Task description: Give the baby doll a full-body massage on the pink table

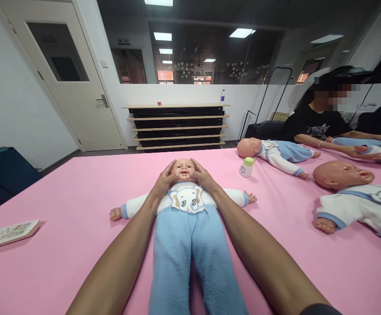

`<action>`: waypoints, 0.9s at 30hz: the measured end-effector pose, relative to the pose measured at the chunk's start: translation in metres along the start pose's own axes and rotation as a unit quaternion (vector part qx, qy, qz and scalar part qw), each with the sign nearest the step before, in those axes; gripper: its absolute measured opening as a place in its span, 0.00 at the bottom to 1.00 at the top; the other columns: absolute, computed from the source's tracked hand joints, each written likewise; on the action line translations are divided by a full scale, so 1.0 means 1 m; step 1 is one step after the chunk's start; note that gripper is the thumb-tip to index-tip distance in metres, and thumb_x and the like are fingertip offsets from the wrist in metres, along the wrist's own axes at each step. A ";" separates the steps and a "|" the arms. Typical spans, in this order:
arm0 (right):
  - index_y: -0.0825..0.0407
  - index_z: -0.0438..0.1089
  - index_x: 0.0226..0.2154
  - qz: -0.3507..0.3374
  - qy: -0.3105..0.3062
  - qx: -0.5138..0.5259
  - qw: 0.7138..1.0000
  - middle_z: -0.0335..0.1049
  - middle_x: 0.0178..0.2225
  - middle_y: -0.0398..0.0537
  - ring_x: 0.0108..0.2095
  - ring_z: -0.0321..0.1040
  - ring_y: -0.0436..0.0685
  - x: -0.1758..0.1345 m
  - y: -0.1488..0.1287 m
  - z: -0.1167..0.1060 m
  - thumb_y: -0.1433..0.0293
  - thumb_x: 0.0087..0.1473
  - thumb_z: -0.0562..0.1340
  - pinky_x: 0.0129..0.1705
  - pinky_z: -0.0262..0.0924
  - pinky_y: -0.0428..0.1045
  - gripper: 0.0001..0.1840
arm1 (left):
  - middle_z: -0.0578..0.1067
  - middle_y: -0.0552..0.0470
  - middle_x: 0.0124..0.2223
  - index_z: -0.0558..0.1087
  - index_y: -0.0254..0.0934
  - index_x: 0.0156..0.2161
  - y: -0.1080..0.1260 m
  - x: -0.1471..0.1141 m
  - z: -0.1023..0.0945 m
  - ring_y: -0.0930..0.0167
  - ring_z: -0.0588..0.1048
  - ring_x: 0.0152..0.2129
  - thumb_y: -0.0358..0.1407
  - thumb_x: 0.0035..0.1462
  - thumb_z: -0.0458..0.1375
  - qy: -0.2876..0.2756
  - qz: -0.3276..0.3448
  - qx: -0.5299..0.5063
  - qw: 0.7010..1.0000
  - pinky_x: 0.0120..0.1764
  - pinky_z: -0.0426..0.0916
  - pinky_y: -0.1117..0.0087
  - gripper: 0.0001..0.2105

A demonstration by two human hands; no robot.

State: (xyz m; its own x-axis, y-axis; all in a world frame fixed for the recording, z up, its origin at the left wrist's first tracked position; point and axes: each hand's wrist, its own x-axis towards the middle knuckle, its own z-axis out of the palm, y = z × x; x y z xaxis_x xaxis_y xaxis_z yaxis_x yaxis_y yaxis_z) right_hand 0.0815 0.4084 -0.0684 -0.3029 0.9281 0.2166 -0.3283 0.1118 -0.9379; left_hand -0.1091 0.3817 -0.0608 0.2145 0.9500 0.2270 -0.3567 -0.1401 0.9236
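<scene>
A baby doll (185,218) in a white elephant top and light blue trousers lies on its back on the pink table (62,197), its head away from me. My left hand (164,181) cups the left side of the doll's head (183,169), fingers along the cheek. My right hand (203,177) presses the other cheek in the same way. Both thumbs rest near the doll's mouth.
A small white bottle with a green cap (246,166) stands to the right of the doll. Two more dolls (275,154) (351,192) lie at the right, and a seated person (321,122) handles another. A flat device (8,233) lies at the left edge.
</scene>
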 end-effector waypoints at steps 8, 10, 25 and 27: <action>0.44 0.52 0.67 -0.003 0.013 0.016 1.000 0.55 0.65 0.43 0.65 0.53 0.63 0.002 0.002 0.002 0.55 0.49 0.67 0.66 0.51 0.59 0.46 | 0.65 0.45 0.64 0.57 0.43 0.67 0.000 0.000 0.006 0.57 0.67 0.59 0.43 0.56 0.63 0.030 -0.001 -0.017 0.999 0.60 0.63 0.55 0.36; 0.44 0.50 0.68 -0.006 -0.003 -0.014 1.000 0.52 0.66 0.45 0.66 0.52 0.63 -0.001 -0.003 0.002 0.58 0.45 0.70 0.67 0.50 0.59 0.51 | 0.64 0.46 0.65 0.56 0.45 0.67 0.000 -0.001 0.004 0.56 0.66 0.60 0.39 0.51 0.67 0.012 0.003 0.011 1.000 0.61 0.62 0.55 0.40; 0.46 0.50 0.67 -0.004 -0.010 0.007 1.000 0.54 0.66 0.46 0.65 0.53 0.63 -0.001 -0.001 -0.002 0.66 0.41 0.71 0.66 0.51 0.58 0.53 | 0.63 0.43 0.66 0.54 0.40 0.68 -0.002 0.002 -0.002 0.55 0.66 0.60 0.35 0.49 0.67 0.007 0.008 0.003 1.000 0.61 0.61 0.53 0.42; 0.47 0.50 0.67 -0.003 -0.021 0.036 0.999 0.55 0.65 0.47 0.64 0.56 0.62 0.001 0.002 -0.001 0.64 0.45 0.70 0.65 0.53 0.58 0.51 | 0.63 0.44 0.66 0.55 0.42 0.67 -0.002 0.002 -0.001 0.56 0.67 0.59 0.37 0.51 0.66 0.010 0.002 -0.003 1.000 0.61 0.62 0.53 0.40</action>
State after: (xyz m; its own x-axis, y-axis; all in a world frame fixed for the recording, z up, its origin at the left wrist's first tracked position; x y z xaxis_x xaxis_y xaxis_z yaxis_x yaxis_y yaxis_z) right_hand 0.0813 0.4095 -0.0703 -0.3369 0.9120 0.2339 -0.3928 0.0896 -0.9152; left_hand -0.1090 0.3844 -0.0621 0.1945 0.9547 0.2252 -0.3631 -0.1432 0.9207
